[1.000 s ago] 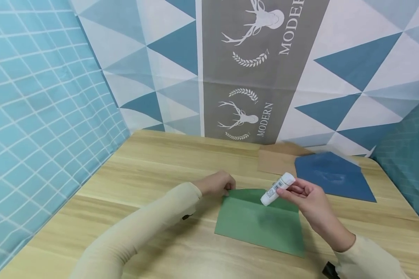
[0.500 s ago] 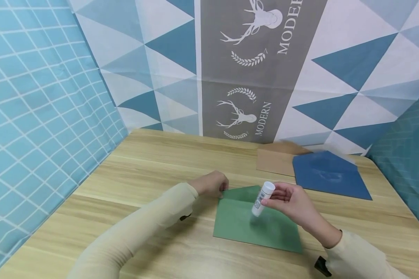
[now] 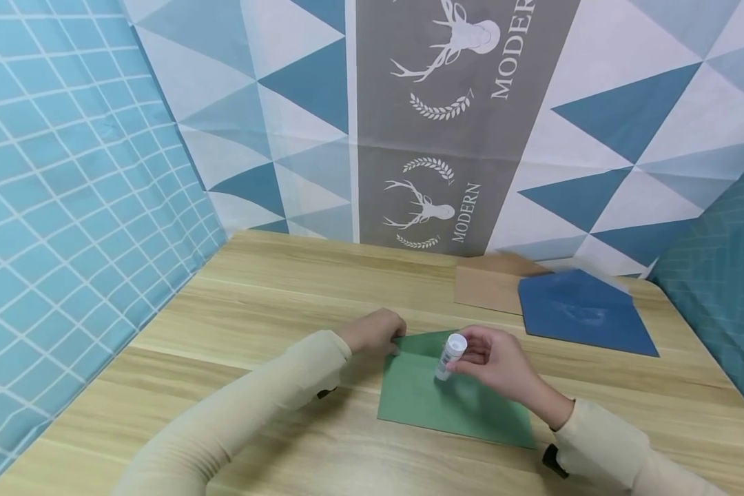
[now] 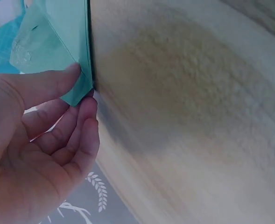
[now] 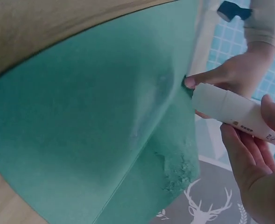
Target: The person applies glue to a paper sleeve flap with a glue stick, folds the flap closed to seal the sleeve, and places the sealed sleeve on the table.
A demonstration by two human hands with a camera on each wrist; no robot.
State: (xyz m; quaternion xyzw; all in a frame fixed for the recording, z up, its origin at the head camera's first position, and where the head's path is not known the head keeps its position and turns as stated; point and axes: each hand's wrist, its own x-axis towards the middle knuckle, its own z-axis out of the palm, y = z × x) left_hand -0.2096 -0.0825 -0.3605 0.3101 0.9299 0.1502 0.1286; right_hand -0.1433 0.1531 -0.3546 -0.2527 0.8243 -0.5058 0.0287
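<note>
A green envelope lies on the table with its pointed flap folded out toward the wall. My left hand pinches its far left corner; in the left wrist view, thumb and fingers clasp that green corner. Over the envelope, my right hand holds a white glue stick between thumb and fingers. Its lower end points down toward the left part of the fold. The right wrist view shows the glue stick close to the flap's edge, and a wrinkled glue smear near the flap's tip.
A blue envelope, its flap raised and smeared, lies at the back right. Beside it is a brown envelope, partly covered. Patterned cloth rises behind the wooden table, and blue checked cloth stands at the left.
My right hand has carried the glue stick left and lower over the envelope, and the stick has turned more upright. My left hand keeps its pinch on the corner.
</note>
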